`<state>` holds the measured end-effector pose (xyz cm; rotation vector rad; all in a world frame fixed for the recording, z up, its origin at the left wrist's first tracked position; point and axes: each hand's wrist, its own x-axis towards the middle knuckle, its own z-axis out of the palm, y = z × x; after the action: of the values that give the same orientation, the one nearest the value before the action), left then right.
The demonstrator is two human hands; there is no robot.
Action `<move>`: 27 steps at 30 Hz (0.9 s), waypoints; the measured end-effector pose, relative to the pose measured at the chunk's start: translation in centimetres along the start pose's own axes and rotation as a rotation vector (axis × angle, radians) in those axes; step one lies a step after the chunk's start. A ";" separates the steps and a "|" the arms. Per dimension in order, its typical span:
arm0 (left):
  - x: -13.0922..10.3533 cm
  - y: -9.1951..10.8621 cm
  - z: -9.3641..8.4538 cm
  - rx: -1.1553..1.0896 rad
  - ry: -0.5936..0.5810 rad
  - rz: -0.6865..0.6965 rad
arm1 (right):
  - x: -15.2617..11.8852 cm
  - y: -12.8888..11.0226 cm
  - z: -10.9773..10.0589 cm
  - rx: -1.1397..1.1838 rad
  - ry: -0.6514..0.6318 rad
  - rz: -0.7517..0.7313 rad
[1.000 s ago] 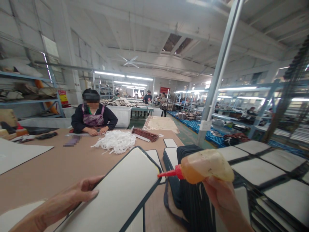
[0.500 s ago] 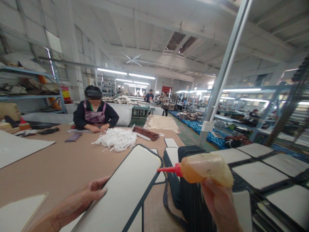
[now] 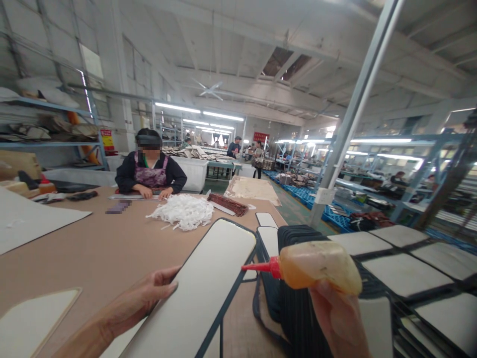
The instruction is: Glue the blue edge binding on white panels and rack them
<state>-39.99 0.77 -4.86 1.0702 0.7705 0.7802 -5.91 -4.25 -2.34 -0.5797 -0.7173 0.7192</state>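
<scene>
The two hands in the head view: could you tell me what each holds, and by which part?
Right hand grips the glue bottle by its underside. Left hand holds the white panel by its left edge.

A wide brown table (image 3: 97, 248) fills the left and near part of the scene. On its far middle lies a loose heap of white strips (image 3: 182, 211), with a dark reddish bundle (image 3: 228, 204) just to its right. A large pale sheet (image 3: 33, 219) lies at the far left edge, and a pale board with rounded corners (image 3: 33, 318) at the near left. Small white panels (image 3: 266, 220) lie along the right edge.
</scene>
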 end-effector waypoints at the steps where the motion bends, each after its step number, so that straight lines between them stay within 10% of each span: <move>1: 0.1 0.0 0.1 -0.003 -0.022 0.008 | -0.1 -0.1 0.1 0.004 -0.007 0.002; 27: 1.0 1.2 1.1 -0.018 -0.008 0.039 | -1.9 0.4 0.1 -0.028 0.011 0.117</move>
<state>-38.75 1.50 -3.62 1.0739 0.7365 0.8146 -7.22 -5.41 -3.28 -0.6547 -0.6884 0.8153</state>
